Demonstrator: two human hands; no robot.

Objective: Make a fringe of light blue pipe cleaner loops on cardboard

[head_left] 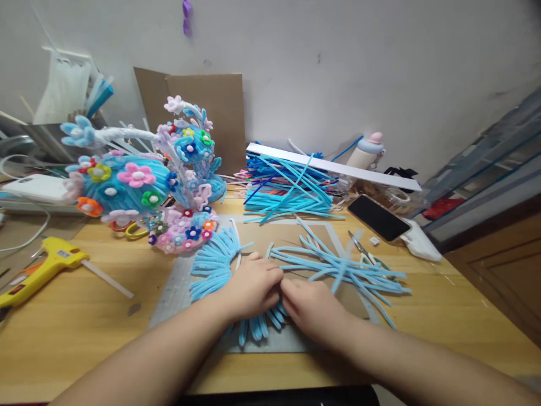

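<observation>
My left hand (256, 282) is closed over the right side of a fan-shaped ring of light-blue pipe cleaners (215, 256), bent into loops. My right hand (310, 307) meets it fingertip to fingertip, also closed. What the fingertips pinch is hidden behind the knuckles, most likely a pipe cleaner of the ring. Loose light-blue pipe cleaners (338, 265) lie crossed just beyond my right hand. Beneath everything are a piece of brown cardboard (357, 301) and a grey cutting mat (169, 304).
Left, a yellow glue gun (46, 268) with a white stick lies on the table. Decorated pipe-cleaner flower pieces (122, 186) stand behind it. At the back is a pile of blue pipe cleaners (287, 186). Scissors (366, 251) and a phone (379, 217) lie to the right.
</observation>
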